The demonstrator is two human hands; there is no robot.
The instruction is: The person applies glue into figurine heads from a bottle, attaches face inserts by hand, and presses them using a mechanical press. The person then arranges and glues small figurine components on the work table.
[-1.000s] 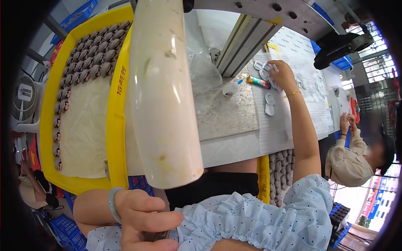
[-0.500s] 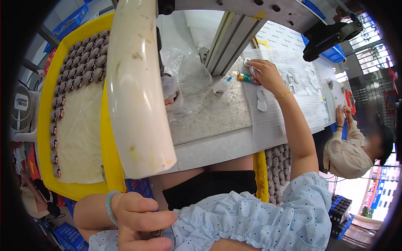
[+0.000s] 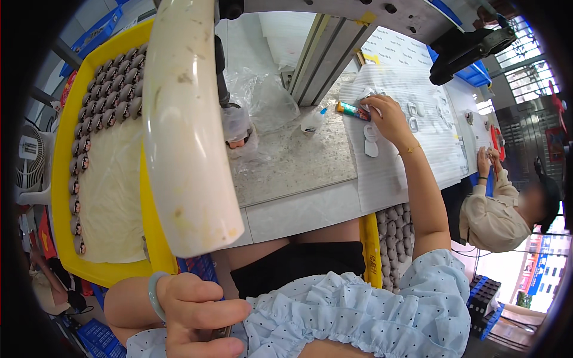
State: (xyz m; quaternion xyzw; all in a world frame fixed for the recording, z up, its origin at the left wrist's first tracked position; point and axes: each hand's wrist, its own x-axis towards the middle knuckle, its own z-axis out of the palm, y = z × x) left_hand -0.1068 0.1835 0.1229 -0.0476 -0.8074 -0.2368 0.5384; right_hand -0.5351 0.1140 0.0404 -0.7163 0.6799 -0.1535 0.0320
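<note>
My right hand (image 3: 391,119) reaches over the white foam sheet, its fingertips closed on a small white part (image 3: 367,94). A green-and-orange tube (image 3: 353,111) lies right beside those fingers. Nearer on the sheet are flat white rounded pieces (image 3: 370,143), and more small white frames (image 3: 413,124) lie to the right. My left hand (image 3: 200,313) is held low near my body with curled fingers; a small metallic edge shows beneath them, but what it belongs to is hidden. A small white bottle with a blue tip (image 3: 313,122) stands on the grey plate (image 3: 298,161).
A thick cream-coloured tube (image 3: 188,131) hangs in front at left. Beyond it, a yellow tray (image 3: 62,197) holds rows of grey rounded pieces. A metal post (image 3: 325,59) rises from the bench. At right sits another person (image 3: 495,215); a fan (image 3: 30,155) is far left.
My right hand has drawn slightly nearer and to the right, and the white part at its fingertips has shifted with it. My left hand stays in place.
</note>
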